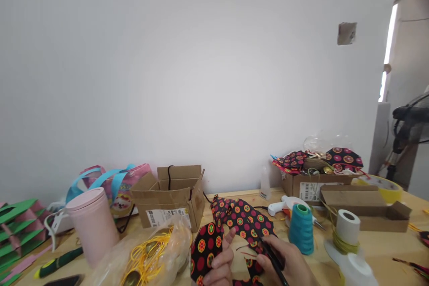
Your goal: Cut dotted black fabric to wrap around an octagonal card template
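Left-hand fingers (224, 258) hold a patterned cloth piece (201, 246) at their left side; right-hand fingers (280, 246) grasp a black tool (275, 261), its long axis slanting, far end pointing away and leftward. Beneath both spreads a pale wooden table (385, 250); beyond them rises a white wall (214, 76).

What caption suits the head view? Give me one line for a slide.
Left hand holding patterned black fabric, right hand with a slim black tool, near a teal thread cone.
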Action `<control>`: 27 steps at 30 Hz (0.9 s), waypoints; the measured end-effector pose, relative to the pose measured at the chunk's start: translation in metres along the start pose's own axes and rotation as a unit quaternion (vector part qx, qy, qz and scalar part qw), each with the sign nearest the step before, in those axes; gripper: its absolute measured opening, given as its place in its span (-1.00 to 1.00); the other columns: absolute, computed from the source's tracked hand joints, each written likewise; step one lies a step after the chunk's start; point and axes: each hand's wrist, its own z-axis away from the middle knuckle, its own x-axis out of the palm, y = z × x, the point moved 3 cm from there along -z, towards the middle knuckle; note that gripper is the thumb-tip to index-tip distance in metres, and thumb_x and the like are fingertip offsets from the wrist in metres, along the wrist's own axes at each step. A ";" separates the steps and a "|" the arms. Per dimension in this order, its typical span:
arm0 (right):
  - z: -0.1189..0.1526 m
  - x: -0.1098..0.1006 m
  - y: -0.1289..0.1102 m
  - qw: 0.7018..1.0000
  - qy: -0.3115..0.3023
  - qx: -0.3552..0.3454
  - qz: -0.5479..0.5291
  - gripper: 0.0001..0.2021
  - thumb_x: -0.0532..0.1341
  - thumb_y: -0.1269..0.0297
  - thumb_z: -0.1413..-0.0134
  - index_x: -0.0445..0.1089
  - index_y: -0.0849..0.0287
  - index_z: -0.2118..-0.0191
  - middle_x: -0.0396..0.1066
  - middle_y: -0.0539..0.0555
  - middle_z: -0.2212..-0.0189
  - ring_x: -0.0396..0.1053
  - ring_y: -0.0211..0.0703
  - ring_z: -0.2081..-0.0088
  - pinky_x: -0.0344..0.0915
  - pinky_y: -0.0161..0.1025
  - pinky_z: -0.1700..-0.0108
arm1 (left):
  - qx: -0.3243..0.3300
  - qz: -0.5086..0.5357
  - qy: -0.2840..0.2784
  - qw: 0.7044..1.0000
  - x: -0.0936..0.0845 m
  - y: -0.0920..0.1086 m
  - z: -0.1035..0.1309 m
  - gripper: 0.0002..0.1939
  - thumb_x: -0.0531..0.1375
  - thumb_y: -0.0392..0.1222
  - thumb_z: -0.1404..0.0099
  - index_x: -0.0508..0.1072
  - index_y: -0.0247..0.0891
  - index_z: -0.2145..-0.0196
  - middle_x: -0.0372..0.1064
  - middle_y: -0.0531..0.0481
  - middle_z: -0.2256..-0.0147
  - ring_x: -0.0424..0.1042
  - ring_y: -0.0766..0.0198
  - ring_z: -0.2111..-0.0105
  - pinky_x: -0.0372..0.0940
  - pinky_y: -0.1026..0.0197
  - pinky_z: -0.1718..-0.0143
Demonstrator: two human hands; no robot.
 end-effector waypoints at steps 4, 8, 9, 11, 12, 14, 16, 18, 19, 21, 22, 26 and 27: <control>0.001 0.006 0.005 0.999 0.017 -0.032 -0.019 -0.75 0.10 0.14 0.05 0.41 0.20 0.41 0.41 0.02 0.61 0.29 -0.20 0.58 0.20 -0.37 0.54 | -0.032 -0.009 -0.001 0.999 -0.019 -0.001 -0.004 -0.68 -0.02 -0.34 -0.24 0.37 -0.24 0.09 0.10 0.24 0.80 -0.11 0.60 0.95 -0.25 0.53 0.97; -0.004 0.006 0.008 0.996 0.078 -0.012 -0.049 -0.73 0.16 0.05 0.12 0.43 0.13 0.40 0.41 -0.01 0.64 0.32 -0.18 0.56 0.24 -0.38 0.53 | -0.053 -0.011 0.002 0.999 -0.037 -0.007 -0.016 -0.73 0.00 -0.15 -0.23 0.46 -0.08 0.20 -0.06 0.28 0.91 -0.28 0.57 1.01 -0.31 0.45 0.98; -0.006 0.005 0.008 0.995 0.085 -0.005 -0.049 -0.72 0.16 0.04 0.13 0.43 0.13 0.39 0.41 -0.01 0.64 0.33 -0.17 0.55 0.25 -0.38 0.52 | -0.057 -0.010 0.001 0.998 -0.040 -0.008 -0.019 -0.72 0.00 -0.08 -0.22 0.48 -0.07 0.25 -0.12 0.29 0.94 -0.32 0.56 1.02 -0.34 0.43 0.98; -0.008 0.003 0.007 0.995 0.090 0.005 -0.045 -0.71 0.16 0.02 0.14 0.44 0.12 0.38 0.42 0.00 0.63 0.35 -0.15 0.54 0.27 -0.36 0.51 | -0.067 -0.006 -0.002 0.998 -0.041 -0.011 -0.022 -0.68 0.00 -0.01 -0.20 0.51 -0.11 0.30 -0.20 0.30 0.97 -0.34 0.53 1.03 -0.38 0.40 0.98; -0.008 0.002 0.007 0.995 0.090 0.008 -0.042 -0.71 0.16 0.02 0.14 0.44 0.12 0.37 0.43 0.01 0.62 0.36 -0.14 0.53 0.28 -0.36 0.50 | -0.069 -0.001 -0.003 0.998 -0.040 -0.012 -0.022 -0.67 0.00 -0.02 -0.20 0.51 -0.15 0.29 -0.19 0.29 0.97 -0.33 0.53 1.03 -0.38 0.40 0.98; -0.006 -0.001 0.006 0.996 0.087 0.011 -0.035 -0.72 0.16 0.04 0.13 0.44 0.11 0.35 0.45 0.02 0.59 0.38 -0.12 0.51 0.30 -0.34 0.49 | -0.058 0.022 -0.003 0.998 -0.032 -0.013 -0.018 -0.67 -0.02 -0.09 -0.23 0.47 -0.23 0.21 -0.07 0.27 0.94 -0.28 0.56 1.02 -0.36 0.44 0.98; -0.001 -0.003 0.005 0.997 0.076 0.011 -0.031 -0.73 0.16 0.07 0.12 0.44 0.10 0.34 0.48 0.04 0.55 0.40 -0.11 0.49 0.32 -0.33 0.47 | -0.029 0.059 0.002 0.998 -0.021 -0.014 -0.010 -0.65 -0.08 -0.18 -0.27 0.40 -0.29 0.12 0.05 0.25 0.85 -0.18 0.62 0.98 -0.30 0.52 0.96; 0.004 -0.003 0.003 0.998 0.050 0.002 -0.028 -0.75 0.15 0.12 0.10 0.42 0.11 0.30 0.50 0.06 0.48 0.42 -0.10 0.45 0.34 -0.31 0.43 | -0.001 0.100 0.009 0.995 -0.011 -0.016 -0.003 -0.64 -0.13 -0.24 -0.29 0.35 -0.35 0.09 0.10 0.22 0.77 -0.06 0.65 0.93 -0.25 0.58 0.93; 0.005 -0.002 0.002 0.999 0.035 -0.004 -0.024 -0.76 0.14 0.15 0.08 0.41 0.12 0.28 0.50 0.07 0.44 0.43 -0.10 0.44 0.34 -0.31 0.41 | 0.010 0.119 0.014 0.993 -0.007 -0.018 0.000 -0.64 -0.15 -0.27 -0.30 0.34 -0.37 0.10 0.10 0.22 0.75 -0.01 0.66 0.91 -0.22 0.59 0.91; 0.006 -0.002 -0.001 1.000 0.011 -0.002 -0.009 -0.77 0.11 0.19 0.04 0.38 0.15 0.26 0.50 0.09 0.40 0.44 -0.11 0.42 0.35 -0.30 0.38 | 0.033 0.154 0.021 0.987 -0.002 -0.020 0.003 -0.64 -0.18 -0.33 -0.30 0.34 -0.37 0.13 0.08 0.22 0.72 0.06 0.67 0.86 -0.15 0.62 0.86; 0.007 -0.003 -0.002 1.000 0.004 0.010 0.004 -0.77 0.11 0.20 0.03 0.37 0.16 0.25 0.50 0.10 0.38 0.44 -0.12 0.41 0.36 -0.30 0.37 | 0.046 0.170 0.023 0.984 0.000 -0.020 0.004 -0.65 -0.19 -0.36 -0.30 0.34 -0.36 0.15 0.07 0.23 0.71 0.08 0.67 0.84 -0.12 0.63 0.84; 0.014 -0.009 -0.001 0.992 0.002 0.072 0.100 -0.67 0.11 0.29 0.09 0.31 0.14 0.12 0.48 0.13 0.24 0.45 -0.05 0.29 0.38 -0.24 0.30 | 0.079 0.209 0.022 0.975 0.004 -0.017 0.003 -0.75 -0.13 -0.44 -0.26 0.33 -0.40 0.29 0.04 0.24 0.70 0.09 0.64 0.81 -0.05 0.61 0.79; 0.019 -0.011 0.000 0.990 0.002 0.077 0.121 -0.63 0.11 0.33 0.12 0.30 0.14 0.09 0.46 0.13 0.19 0.45 -0.04 0.26 0.39 -0.24 0.29 | 0.082 0.213 0.021 0.973 0.004 -0.016 0.003 -0.79 -0.10 -0.45 -0.24 0.32 -0.40 0.35 0.04 0.24 0.70 0.10 0.63 0.79 -0.03 0.60 0.78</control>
